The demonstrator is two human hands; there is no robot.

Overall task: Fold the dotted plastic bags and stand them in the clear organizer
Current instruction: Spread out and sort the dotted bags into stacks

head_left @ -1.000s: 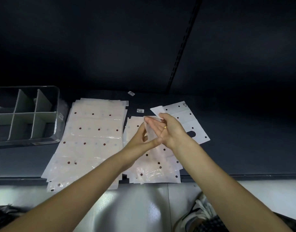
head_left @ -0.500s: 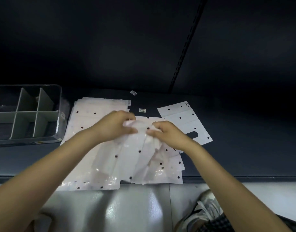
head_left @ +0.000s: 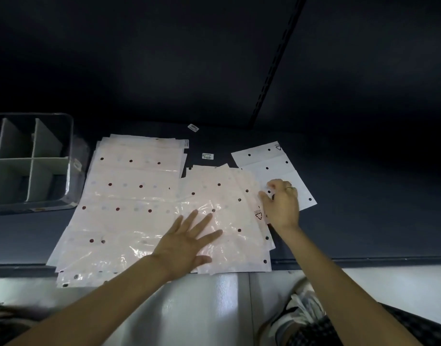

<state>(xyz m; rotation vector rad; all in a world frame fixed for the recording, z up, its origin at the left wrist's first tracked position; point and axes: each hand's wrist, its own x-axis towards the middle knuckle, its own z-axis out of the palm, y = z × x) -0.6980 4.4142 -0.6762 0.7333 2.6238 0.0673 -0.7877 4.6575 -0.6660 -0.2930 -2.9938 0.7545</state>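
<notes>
A pinkish dotted plastic bag (head_left: 164,211) lies spread flat across two stacks of similar bags on the dark shelf. My left hand (head_left: 187,243) rests palm down on it, fingers spread. My right hand (head_left: 280,203) is at the bag's right edge with fingers curled, pinching that edge. A single white dotted bag (head_left: 272,168) lies partly under that hand. The clear organizer (head_left: 69,156) with grey dividers stands at the far left, and its visible compartments hold nothing.
The left stack of bags (head_left: 139,156) reaches toward the back wall. Two small labels (head_left: 207,156) lie on the shelf behind the bags. The shelf's front edge (head_left: 364,260) runs below. My shoe (head_left: 299,310) shows at the bottom right.
The bag that both hands held bunched up above the stacks now lies spread flat. My left hand moved down and opened onto it. My right hand shifted right to its edge.
</notes>
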